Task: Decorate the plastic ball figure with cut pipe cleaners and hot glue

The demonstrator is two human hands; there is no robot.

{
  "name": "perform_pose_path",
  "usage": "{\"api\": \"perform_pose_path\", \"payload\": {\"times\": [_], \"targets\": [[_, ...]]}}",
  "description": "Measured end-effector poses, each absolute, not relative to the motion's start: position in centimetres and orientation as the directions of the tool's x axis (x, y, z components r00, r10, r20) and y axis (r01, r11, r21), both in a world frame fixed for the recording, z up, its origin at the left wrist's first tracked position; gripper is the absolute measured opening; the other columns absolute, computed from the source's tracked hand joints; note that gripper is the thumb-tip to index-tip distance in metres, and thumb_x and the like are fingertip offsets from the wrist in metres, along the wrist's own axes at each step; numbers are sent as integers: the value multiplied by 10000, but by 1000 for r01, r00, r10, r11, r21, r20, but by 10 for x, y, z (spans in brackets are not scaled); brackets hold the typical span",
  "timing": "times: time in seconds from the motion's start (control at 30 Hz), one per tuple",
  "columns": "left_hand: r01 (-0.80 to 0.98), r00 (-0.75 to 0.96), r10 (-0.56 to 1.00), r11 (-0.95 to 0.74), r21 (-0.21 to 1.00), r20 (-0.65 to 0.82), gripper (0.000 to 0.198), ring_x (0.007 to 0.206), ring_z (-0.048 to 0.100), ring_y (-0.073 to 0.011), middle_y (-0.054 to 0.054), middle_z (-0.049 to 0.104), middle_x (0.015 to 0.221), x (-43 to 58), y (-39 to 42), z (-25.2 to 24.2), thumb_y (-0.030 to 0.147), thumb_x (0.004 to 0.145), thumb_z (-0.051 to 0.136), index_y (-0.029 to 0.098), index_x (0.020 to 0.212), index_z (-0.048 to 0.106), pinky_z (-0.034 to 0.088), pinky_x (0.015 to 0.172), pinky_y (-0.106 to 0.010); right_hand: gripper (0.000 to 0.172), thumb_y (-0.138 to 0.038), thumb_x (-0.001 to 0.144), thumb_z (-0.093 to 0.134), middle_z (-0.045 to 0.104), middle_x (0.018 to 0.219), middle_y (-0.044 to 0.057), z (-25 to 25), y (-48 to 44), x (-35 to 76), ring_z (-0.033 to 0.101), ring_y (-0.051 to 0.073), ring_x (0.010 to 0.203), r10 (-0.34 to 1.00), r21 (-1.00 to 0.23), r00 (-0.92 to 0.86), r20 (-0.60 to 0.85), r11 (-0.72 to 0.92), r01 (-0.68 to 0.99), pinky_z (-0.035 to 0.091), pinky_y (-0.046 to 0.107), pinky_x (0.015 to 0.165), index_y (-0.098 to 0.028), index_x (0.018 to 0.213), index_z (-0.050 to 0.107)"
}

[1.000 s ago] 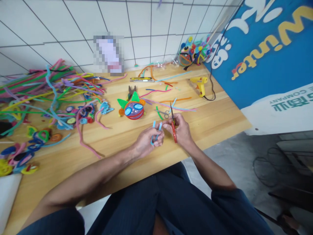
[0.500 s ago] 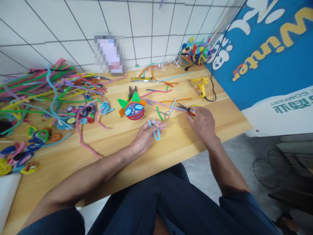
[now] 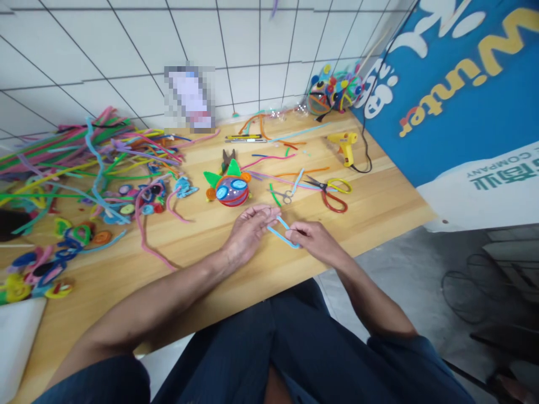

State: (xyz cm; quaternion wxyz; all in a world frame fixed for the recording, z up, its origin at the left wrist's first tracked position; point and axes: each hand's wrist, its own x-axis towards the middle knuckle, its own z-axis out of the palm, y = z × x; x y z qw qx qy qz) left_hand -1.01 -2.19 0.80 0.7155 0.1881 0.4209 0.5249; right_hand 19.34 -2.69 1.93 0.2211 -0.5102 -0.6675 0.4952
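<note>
My left hand and my right hand meet just above the wooden table, near its front edge. Both pinch the same short light-blue pipe cleaner, bent into a loop between them. Scissors with one red and one yellow handle lie on the table behind my right hand, apart from it. Just behind my left hand sits a round pipe-cleaner figure with green ears and blue eyes.
A big heap of coloured pipe cleaners and coiled discs fills the left side. A yellow glue gun with its cord, small pliers and another craft figure lie toward the tiled wall. A blue banner stands at right.
My right hand laid the scissors down on the table to the right, then came back and took hold of the blue pipe cleaner that my left hand kept holding.
</note>
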Motion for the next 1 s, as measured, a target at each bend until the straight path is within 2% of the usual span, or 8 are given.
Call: {"api": "perform_pose_path", "payload": {"times": [0.13, 0.3, 0.37, 0.43, 0.53, 0.6, 0.73, 1.0], "targets": [[-437, 9, 949, 287, 852, -315, 338, 867, 763, -166, -64, 827, 899, -16, -20, 4, 363, 680, 964, 168, 877, 770, 578, 853, -288, 406, -504, 910, 628, 494, 613, -39, 27, -26, 243, 452, 124, 618, 951, -884, -265, -160, -19, 467, 353, 259, 595, -213, 636, 556], [65, 9, 1000, 18, 998, -19, 172, 920, 773, -222, -74, 832, 947, -18, -30, -7, 381, 849, 844, 217, 894, 818, 595, 944, -362, 456, -578, 876, 685, 495, 614, -31, 23, -30, 280, 440, 132, 619, 985, -902, -112, -129, -70, 427, 366, 271, 598, -216, 633, 555], [302, 142, 983, -158, 940, 119, 172, 1112, 767, -265, -105, 827, 1133, -17, -37, -14, 352, 962, 720, 235, 1023, 830, 548, 1104, -428, 467, -596, 876, 690, 494, 617, -30, 19, -35, 284, 441, 133, 614, 987, -909, -104, -123, -70, 411, 367, 273, 595, -217, 637, 559], [521, 350, 918, -358, 775, 189, 318, 1387, 647, -319, -150, 725, 1418, -16, -44, -22, 343, 1027, 606, 216, 1265, 775, 417, 1263, -517, 469, -605, 889, 685, 497, 624, -28, 14, -41, 284, 444, 136, 619, 987, -916, -108, -116, -64, 395, 367, 273, 591, -218, 651, 569], [711, 551, 822, -554, 433, 145, 705, 1616, 357, -382, -231, 408, 1702, -9, -52, -33, 515, 1039, 565, 109, 1606, 467, 254, 1343, -592, 472, -603, 915, 666, 496, 631, -27, 8, -52, 282, 444, 138, 629, 987, -919, -123, -105, -49, 390, 358, 274, 591, -217, 661, 571], [727, 612, 782, -615, 305, 117, 949, 1651, 258, -395, -274, 292, 1739, -1, -52, -38, 674, 1006, 542, 49, 1675, 291, 225, 1349, -589, 462, -588, 926, 659, 490, 636, -31, 4, -58, 280, 438, 136, 629, 987, -921, -128, -101, -44, 387, 346, 275, 590, -216, 668, 573], [737, 620, 778, -623, 264, 105, 1102, 1658, 223, -407, -326, 264, 1730, 27, -32, -41, 776, 979, 479, -31, 1674, 198, 187, 1355, -574, 421, -546, 940, 653, 483, 645, -35, 2, -64, 279, 425, 132, 624, 988, -929, -124, -93, -42, 367, 330, 275, 582, -217, 689, 579], [797, 491, 866, -491, 351, 97, 1002, 1657, 171, -470, -351, 186, 1741, 69, 25, -38, 702, 1007, 498, -19, 1663, 262, 142, 1332, -647, 423, -554, 925, 660, 472, 636, -35, 6, -68, 286, 409, 136, 614, 996, -939, -55, -63, -41, 342, 341, 279, 578, -226, 678, 559]]}}
